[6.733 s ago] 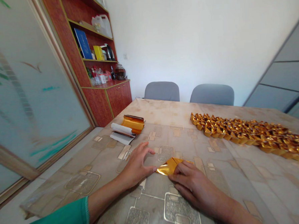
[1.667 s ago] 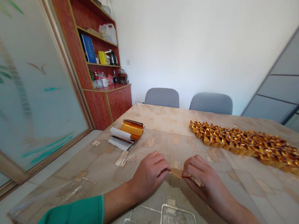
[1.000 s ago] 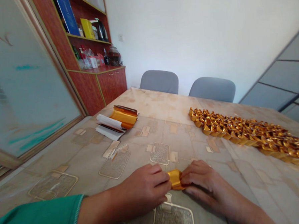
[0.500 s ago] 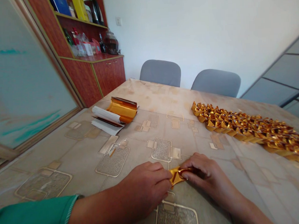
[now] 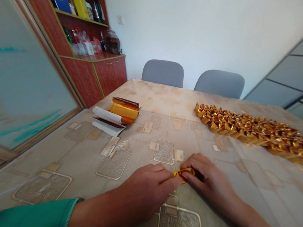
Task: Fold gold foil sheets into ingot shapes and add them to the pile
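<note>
A small folded piece of gold foil paper (image 5: 183,175) lies low over the table between my two hands. My left hand (image 5: 152,188) is closed on its left end, fingertips pressed together over the foil. On the other end, my right hand (image 5: 205,176) grips it with the thumb against the near side and the fingers curled behind. Part of the foil is hidden under the fingers. Farther back on the left rests a loosely rolled stack of gold foil sheets (image 5: 126,111) with white backing. To the right stand rows of folded gold paper ingots (image 5: 243,125), packed close together.
A patterned tablecloth (image 5: 143,147) covers the table. Two grey chairs (image 5: 162,73) stand at its far edge against the white wall. At the back left is a red-brown cabinet (image 5: 109,76) with bottles and a glass jar (image 5: 113,42). A frosted sliding door (image 5: 25,83) is on the left.
Earlier the foil lay flat and pointed under my right hand, with my left hand open. Both hands have since closed on it and folded it narrower. The view has tilted downward.
</note>
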Demonstrator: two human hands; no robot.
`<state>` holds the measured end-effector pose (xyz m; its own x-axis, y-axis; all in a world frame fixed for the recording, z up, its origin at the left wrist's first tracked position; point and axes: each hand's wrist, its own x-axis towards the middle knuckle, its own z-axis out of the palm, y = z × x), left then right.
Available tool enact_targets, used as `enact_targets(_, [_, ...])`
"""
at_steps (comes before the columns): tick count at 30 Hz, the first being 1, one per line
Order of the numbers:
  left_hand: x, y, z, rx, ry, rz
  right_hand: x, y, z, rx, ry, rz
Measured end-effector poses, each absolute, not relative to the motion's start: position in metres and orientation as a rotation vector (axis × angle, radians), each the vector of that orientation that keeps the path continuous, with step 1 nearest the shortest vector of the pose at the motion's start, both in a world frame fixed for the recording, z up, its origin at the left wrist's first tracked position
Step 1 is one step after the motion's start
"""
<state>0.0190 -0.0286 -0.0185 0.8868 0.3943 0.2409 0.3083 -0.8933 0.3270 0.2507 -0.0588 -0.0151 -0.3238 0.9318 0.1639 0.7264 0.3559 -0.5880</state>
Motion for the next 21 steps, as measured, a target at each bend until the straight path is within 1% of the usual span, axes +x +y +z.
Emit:
enact_targets(5, [0.0184, -0.0277, -0.0185, 2.849, 0.466, 0.419, 0.2501, -0.0585, -0.0181, -1.451, -2.147, 0.548])
enact_targets(13, [0.0194, -0.0277, -0.0133, 2.872, 0.457, 0.480, 0.2496, -0.0597, -0.0215, -1.488, -2.194, 0.481])
enact_targets(21, [0.0172, -0.0288, -0.0176, 2.851, 0.468, 0.460, 0.2484, -0.0600, -0.0241, -1.536, -2.239, 0.320])
